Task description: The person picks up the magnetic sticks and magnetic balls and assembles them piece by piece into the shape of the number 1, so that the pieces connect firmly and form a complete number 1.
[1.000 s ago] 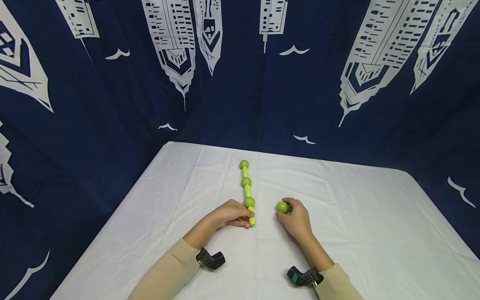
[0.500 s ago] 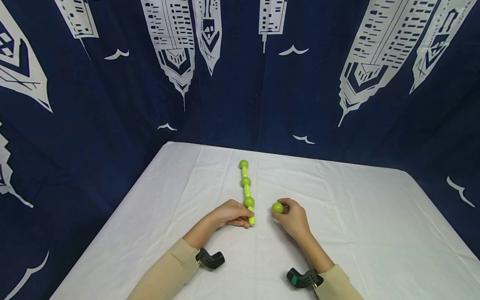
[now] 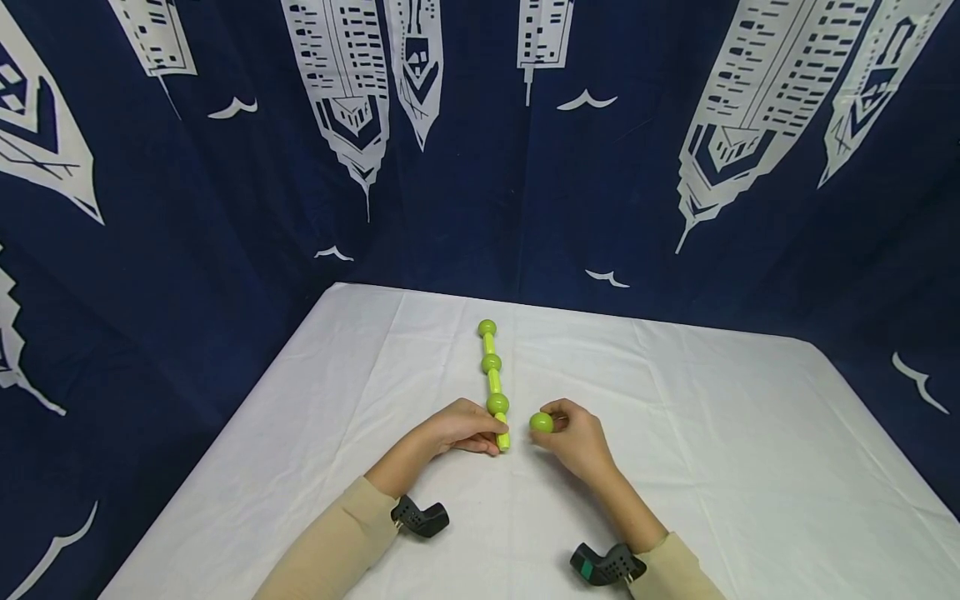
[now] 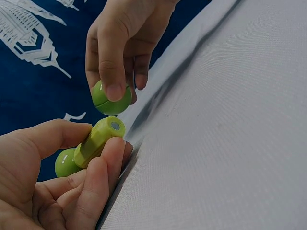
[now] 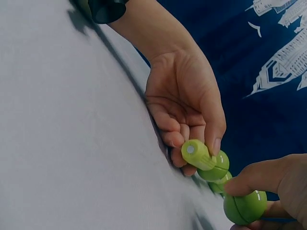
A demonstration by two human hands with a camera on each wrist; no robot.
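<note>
A chain of green balls (image 3: 491, 363) joined by yellow-green rods (image 3: 494, 382) lies on the white table, running away from me. My left hand (image 3: 467, 427) pinches the near rod (image 4: 98, 139) between thumb and fingers. That rod's free end faces me and shows a round grey metallic spot. Just right of it, my right hand (image 3: 577, 437) holds a loose green ball (image 3: 541, 422) with thumb and fingers. A seam line runs round this ball (image 5: 244, 207). A small gap separates ball and rod in the head view.
A white cloth (image 3: 712, 450) with creases covers the table. Behind the table and to its left hangs a dark blue curtain (image 3: 465, 208) with white building prints. Each wrist carries a black camera (image 3: 422, 517) near the beige sleeve (image 3: 337, 533).
My right hand has moved left with the green ball, closer to the chain's near end, and slightly toward me. The left hand and the chain have stayed in place.
</note>
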